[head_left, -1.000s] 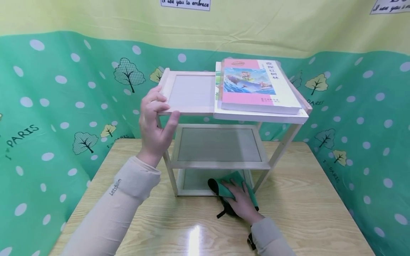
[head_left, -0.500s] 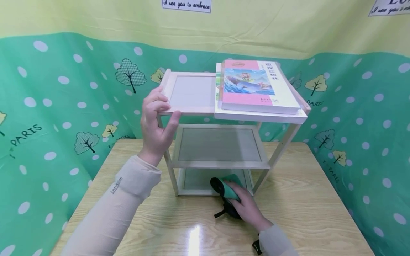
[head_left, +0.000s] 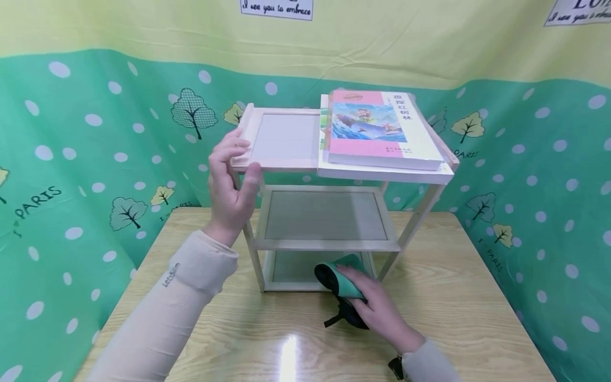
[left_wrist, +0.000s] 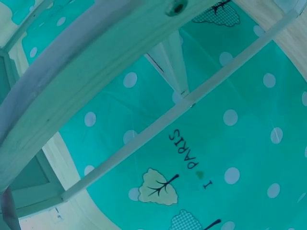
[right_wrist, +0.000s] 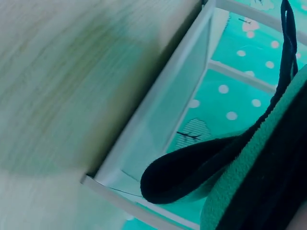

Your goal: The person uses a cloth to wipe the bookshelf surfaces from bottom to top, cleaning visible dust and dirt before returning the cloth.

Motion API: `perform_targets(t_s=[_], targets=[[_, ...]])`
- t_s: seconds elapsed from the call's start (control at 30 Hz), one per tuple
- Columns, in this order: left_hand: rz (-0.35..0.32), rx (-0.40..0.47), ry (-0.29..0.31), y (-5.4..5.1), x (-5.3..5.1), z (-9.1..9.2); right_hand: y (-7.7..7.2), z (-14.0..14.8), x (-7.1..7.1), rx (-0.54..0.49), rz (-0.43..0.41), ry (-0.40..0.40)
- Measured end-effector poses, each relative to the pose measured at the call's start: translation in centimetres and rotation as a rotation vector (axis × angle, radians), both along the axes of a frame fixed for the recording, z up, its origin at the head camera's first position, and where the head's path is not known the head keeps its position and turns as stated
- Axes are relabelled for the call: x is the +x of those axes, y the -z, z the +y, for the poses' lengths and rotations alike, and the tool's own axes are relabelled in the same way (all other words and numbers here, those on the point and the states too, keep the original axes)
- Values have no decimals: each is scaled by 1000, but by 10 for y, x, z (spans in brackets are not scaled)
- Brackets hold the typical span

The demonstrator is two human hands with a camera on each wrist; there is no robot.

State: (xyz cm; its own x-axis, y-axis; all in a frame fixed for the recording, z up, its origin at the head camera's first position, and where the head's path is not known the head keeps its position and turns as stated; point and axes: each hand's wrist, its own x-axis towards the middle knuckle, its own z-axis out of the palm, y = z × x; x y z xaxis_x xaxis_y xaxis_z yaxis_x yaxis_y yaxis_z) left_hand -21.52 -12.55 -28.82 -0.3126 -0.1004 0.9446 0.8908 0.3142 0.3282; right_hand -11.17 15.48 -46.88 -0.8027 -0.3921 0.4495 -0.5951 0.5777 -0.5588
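My left hand [head_left: 230, 193] grips the left front corner of a white three-tier shelf [head_left: 329, 245], with its fingers over the top side rail and the thumb at the front edge. At the front of the bottom tier, my right hand [head_left: 382, 313] holds a folded green cloth [head_left: 350, 285] with black edging. A black part of it hangs below the hand, over the table. The right wrist view shows the fuzzy green cloth [right_wrist: 259, 163] close up, with a black loop; most of that hand is out of frame. In the left wrist view, shelf bars [left_wrist: 139, 139] show and the hand does not.
Stacked books [head_left: 369, 124] lie on the right half of the top tier, the upper one with a pink and white cover. The shelf stands on a wooden table [head_left: 458, 297]. A green and yellow patterned curtain [head_left: 71, 159] surrounds the table on three sides.
My right hand has gone from lying flat on the spread cloth to holding it folded, and has shifted slightly right and toward me. The left hand has stayed at the shelf corner.
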Motion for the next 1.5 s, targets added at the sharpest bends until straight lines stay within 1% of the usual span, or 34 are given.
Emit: perform_targets(t_s=[0.1,0.13,0.17,0.3,0.43,0.5,0.6,0.7,0.87,0.97,1.07,1.17,1.3,1.4,1.5], targets=[[3,53,54,-2,-1,0,-10,1,3,60,62,5],[-2,68,65,-3,-1,-1,-13,1,4,79,87,6],[-8,78,63,-4,-1,-2,-16,1,5,96,108,5],[-52,82,15,-8,-2,-9,-29,0,10,163,183,-3],[-59,72,-34,-8,0,-15,-40,-5,17,226,247,-25],[-55,66,-50,-8,2,-16,-45,-9,21,232,281,-44],[-55,61,-49,-8,3,-15,-54,-13,25,194,346,-73],[-45,69,-31,-9,2,-13,-65,-15,26,122,408,-110],[-10,72,-18,-12,0,-11,-89,-13,20,-20,512,-151],[-10,87,-10,-12,-1,-10,-106,-10,13,-97,550,-142],[-19,114,1,-12,-1,-8,-122,-6,4,-153,553,-118],[-27,131,5,-11,0,-7,-135,-2,-7,-156,531,-74],[-36,135,11,-9,-1,-4,-145,4,-23,-68,454,15],[-39,131,22,-7,-1,-3,-148,8,-34,10,354,101],[-32,125,33,-5,-2,-2,-150,8,-43,57,265,165]])
